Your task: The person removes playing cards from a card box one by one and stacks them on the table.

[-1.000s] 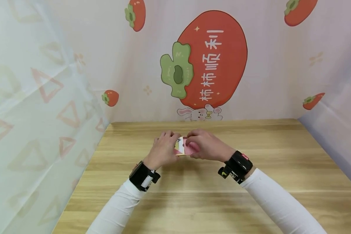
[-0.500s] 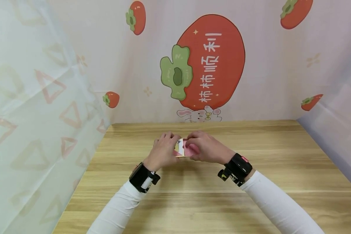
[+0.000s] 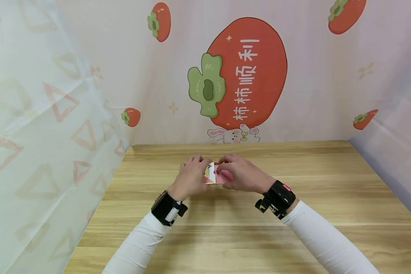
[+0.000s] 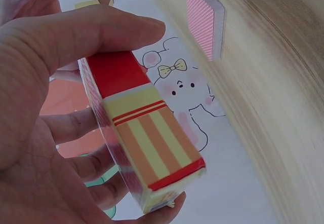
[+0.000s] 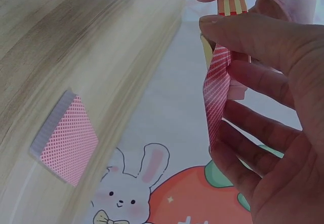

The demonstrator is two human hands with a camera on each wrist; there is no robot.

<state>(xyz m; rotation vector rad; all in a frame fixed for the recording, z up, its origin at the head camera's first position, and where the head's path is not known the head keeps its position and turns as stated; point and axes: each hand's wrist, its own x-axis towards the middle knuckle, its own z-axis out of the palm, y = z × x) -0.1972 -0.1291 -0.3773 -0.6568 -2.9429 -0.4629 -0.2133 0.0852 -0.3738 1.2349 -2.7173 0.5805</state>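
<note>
My left hand (image 3: 190,176) grips a playing card box (image 4: 147,127), its thumb along the narrow side with a red band and orange and cream stripes. In the head view an "A" shows on the box's white and yellow face. My right hand (image 3: 244,172) pinches a thin, bent red-and-white patterned piece (image 5: 217,89) at the box's right end; I cannot tell whether it is a card or a flap. Small yellow and pink flaps stand out there. A deck of cards (image 5: 71,140) with a pink patterned back stands on the table, hidden behind the hands in the head view.
The wood-grain table (image 3: 226,236) runs back to a cloth backdrop (image 3: 315,95) printed with persimmons and a rabbit. Another patterned cloth (image 3: 48,144) hangs along the left side. Black wrist cameras sit on both wrists.
The head view has tilted up slightly, so the scene sits a little lower. Both hands keep nearly the same hold on the box and the patterned piece.
</note>
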